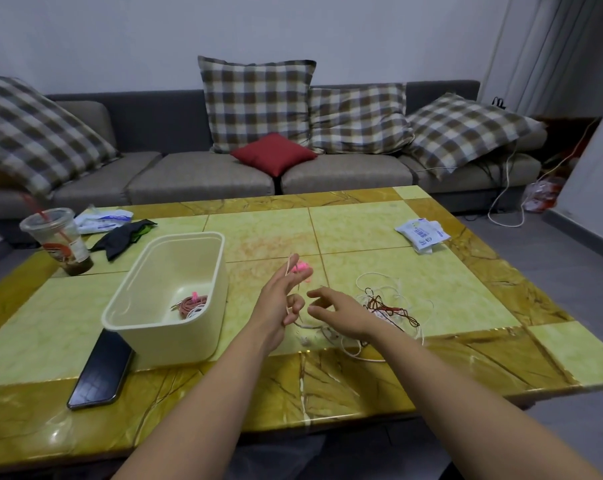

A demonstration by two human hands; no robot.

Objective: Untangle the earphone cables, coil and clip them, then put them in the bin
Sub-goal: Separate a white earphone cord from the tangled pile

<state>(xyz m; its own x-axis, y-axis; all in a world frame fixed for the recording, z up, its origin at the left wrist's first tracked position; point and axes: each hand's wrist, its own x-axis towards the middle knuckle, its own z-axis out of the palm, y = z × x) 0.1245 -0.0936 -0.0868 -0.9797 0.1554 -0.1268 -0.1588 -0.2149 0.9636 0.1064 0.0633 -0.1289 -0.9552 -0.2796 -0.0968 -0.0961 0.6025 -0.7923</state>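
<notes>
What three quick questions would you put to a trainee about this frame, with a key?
1. True or false: the bin already holds a coiled cable.
2. Which hand holds the pale cable and the pink clip? A left, B right, C neither.
3. What flat dark thing lies on the table beside the bin's near left corner?
Key: 1 true; 2 A, the left hand; 3 a phone.
</notes>
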